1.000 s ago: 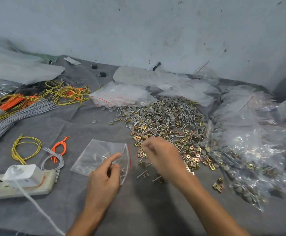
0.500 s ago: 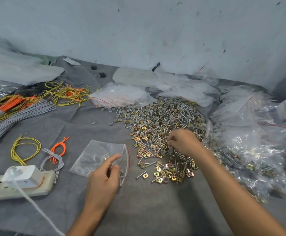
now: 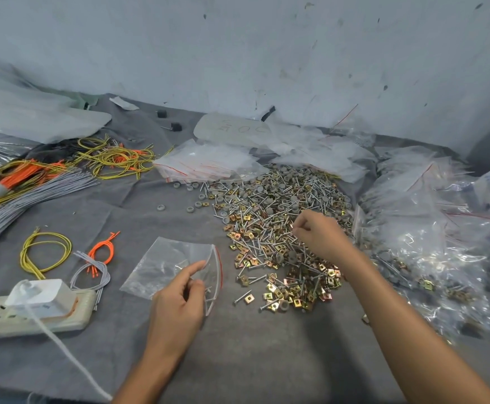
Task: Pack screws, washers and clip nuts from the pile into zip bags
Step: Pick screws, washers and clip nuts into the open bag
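A clear zip bag with a red-lined mouth lies on the grey cloth, with a few small parts inside. My left hand holds its mouth open, forefinger and thumb pinching the upper lip. To the right spreads the pile of screws, grey washers and gold clip nuts. My right hand hovers over the pile's right side with curled fingers. Its thumb and forefinger pinch a small part, and I cannot tell which kind.
Filled zip bags heap up at the right. A stack of flat zip bags lies behind the pile. On the left are a power strip with a white adapter, grey wire bundles and yellow and orange wire loops. A wall stands behind.
My right hand moved from beside the bag's mouth up and right onto the pile, then closed its fingertips there. My left hand and the bag stayed put.
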{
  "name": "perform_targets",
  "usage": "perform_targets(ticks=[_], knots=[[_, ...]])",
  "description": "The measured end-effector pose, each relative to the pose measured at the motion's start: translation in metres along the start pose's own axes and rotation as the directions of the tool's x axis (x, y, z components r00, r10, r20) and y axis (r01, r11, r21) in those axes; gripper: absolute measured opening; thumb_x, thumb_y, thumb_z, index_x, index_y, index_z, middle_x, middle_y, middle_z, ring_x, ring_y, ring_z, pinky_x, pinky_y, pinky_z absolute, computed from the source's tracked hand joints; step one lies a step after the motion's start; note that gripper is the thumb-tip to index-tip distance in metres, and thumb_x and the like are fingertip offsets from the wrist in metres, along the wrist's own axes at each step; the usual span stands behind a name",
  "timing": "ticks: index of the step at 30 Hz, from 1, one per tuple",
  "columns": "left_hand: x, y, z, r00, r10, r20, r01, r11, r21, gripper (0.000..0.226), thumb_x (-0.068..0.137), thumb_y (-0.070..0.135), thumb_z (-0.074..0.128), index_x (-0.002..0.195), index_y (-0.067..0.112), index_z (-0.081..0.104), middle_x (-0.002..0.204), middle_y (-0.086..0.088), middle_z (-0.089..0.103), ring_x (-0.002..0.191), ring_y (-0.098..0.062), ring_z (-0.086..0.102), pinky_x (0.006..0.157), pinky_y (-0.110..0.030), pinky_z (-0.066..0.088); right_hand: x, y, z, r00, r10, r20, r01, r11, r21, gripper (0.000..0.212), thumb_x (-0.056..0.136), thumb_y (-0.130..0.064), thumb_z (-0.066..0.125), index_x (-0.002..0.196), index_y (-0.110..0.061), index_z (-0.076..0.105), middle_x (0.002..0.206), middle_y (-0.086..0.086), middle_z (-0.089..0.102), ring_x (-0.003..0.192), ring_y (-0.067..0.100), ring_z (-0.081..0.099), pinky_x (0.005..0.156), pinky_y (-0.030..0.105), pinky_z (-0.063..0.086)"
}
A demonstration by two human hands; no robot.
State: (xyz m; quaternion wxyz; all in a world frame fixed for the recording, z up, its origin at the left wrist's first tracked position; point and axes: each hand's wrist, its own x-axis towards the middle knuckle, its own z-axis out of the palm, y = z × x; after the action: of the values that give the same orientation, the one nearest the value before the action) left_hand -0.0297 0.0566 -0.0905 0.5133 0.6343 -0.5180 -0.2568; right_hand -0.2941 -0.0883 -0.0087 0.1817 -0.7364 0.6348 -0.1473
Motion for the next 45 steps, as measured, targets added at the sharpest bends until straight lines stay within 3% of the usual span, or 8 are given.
perform_targets(ticks=[5, 12, 18, 21, 27, 35, 40, 45], knots=[[0.000, 0.001, 0.001, 1.000, -0.007, 0.005, 0.008, 1.000, -0.015, 0.037, 0.087, 0.035, 0.050, 0.111, 0.061, 0.062, 0.060, -0.001, 0.059, 0.051, -0.011, 0.048, 0.056, -0.030, 0.043, -0.025, -0.013, -0.016, 0.993, 0.018, -0.116, 0.026, 0.930, 0.366, 0.006, 0.092, -0.027, 0.069, 0.087, -0.027, 0.066, 0.070, -0.008, 0.065, 0.058, 0.008, 0.055, 0.054, 0.022, 0.046], [0.000, -0.001, 0.001, 1.000, 0.009, 0.005, -0.009, 1.000, -0.002, 0.037, 0.087, 0.035, 0.050, 0.111, 0.061, 0.061, 0.062, 0.000, 0.060, 0.053, -0.010, 0.051, 0.059, -0.031, 0.047, -0.083, -0.081, 0.039, 0.973, -0.191, 0.131, 0.050, 0.726, 0.686, 0.007, 0.087, -0.004, 0.070, 0.086, -0.011, 0.070, 0.076, 0.007, 0.071, 0.069, 0.015, 0.061, 0.070, 0.039, 0.052], [-0.002, 0.000, -0.001, 1.000, 0.018, -0.024, -0.018, 1.000, -0.017, 0.036, 0.084, 0.045, 0.048, 0.113, 0.061, 0.061, 0.076, 0.011, 0.070, 0.063, -0.009, 0.062, 0.065, -0.034, 0.054, -0.082, -0.104, 0.079, 0.924, -0.382, 0.014, 0.375, 0.914, 0.158, 0.016, 0.092, -0.028, 0.068, 0.108, -0.030, 0.072, 0.084, -0.013, 0.050, 0.080, 0.008, 0.054, 0.072, 0.029, 0.042], [-0.001, -0.002, -0.001, 0.999, 0.030, -0.030, -0.031, 0.999, -0.014, 0.036, 0.084, 0.043, 0.047, 0.112, 0.060, 0.062, 0.068, 0.006, 0.066, 0.056, -0.010, 0.056, 0.059, -0.032, 0.050, -0.083, -0.100, 0.083, 0.912, -0.400, -0.086, 0.409, 0.902, 0.142, 0.023, 0.096, -0.032, 0.065, 0.119, -0.033, 0.067, 0.090, -0.014, 0.047, 0.086, 0.012, 0.054, 0.077, 0.033, 0.046], [0.000, 0.000, 0.001, 0.999, 0.032, -0.019, -0.031, 0.999, 0.011, 0.040, 0.086, 0.031, 0.051, 0.107, 0.064, 0.062, 0.071, -0.006, 0.064, 0.054, -0.010, 0.051, 0.056, -0.023, 0.043, -0.065, -0.054, 0.048, 0.958, -0.260, -0.123, 0.277, 0.948, 0.155, 0.005, 0.096, -0.034, 0.064, 0.099, -0.036, 0.068, 0.077, -0.023, 0.048, 0.071, -0.008, 0.051, 0.065, 0.015, 0.036], [-0.001, 0.002, 0.000, 1.000, 0.027, -0.012, -0.027, 0.999, 0.018, 0.041, 0.086, 0.030, 0.051, 0.107, 0.064, 0.061, 0.064, -0.004, 0.058, 0.049, -0.006, 0.045, 0.052, -0.022, 0.039, -0.029, 0.014, 0.004, 0.999, -0.026, -0.020, 0.019, 0.961, -0.275, 0.030, 0.103, -0.037, 0.049, 0.130, -0.031, 0.061, 0.135, -0.002, 0.056, 0.120, 0.022, 0.056, 0.096, 0.044, 0.050], [-0.001, 0.004, -0.001, 1.000, 0.008, -0.006, -0.008, 1.000, 0.015, 0.042, 0.086, 0.031, 0.051, 0.108, 0.065, 0.060, 0.066, -0.007, 0.059, 0.050, -0.007, 0.045, 0.054, -0.027, 0.041, -0.030, 0.022, 0.011, 0.998, -0.058, -0.017, 0.050, 0.954, -0.296, 0.005, 0.099, -0.029, 0.059, 0.100, -0.032, 0.063, 0.105, -0.013, 0.059, 0.102, 0.014, 0.059, 0.081, 0.034, 0.052], [-0.002, 0.005, -0.001, 1.000, 0.003, -0.004, -0.003, 1.000, 0.023, 0.042, 0.086, 0.031, 0.050, 0.107, 0.066, 0.060, 0.065, -0.005, 0.060, 0.052, -0.011, 0.049, 0.056, -0.031, 0.044, -0.034, 0.023, -0.004, 0.998, -0.055, -0.042, 0.046, 0.981, -0.186, 0.013, 0.096, -0.025, 0.063, 0.087, -0.033, 0.057, 0.085, -0.016, 0.061, 0.080, 0.003, 0.058, 0.075, 0.036, 0.055]])
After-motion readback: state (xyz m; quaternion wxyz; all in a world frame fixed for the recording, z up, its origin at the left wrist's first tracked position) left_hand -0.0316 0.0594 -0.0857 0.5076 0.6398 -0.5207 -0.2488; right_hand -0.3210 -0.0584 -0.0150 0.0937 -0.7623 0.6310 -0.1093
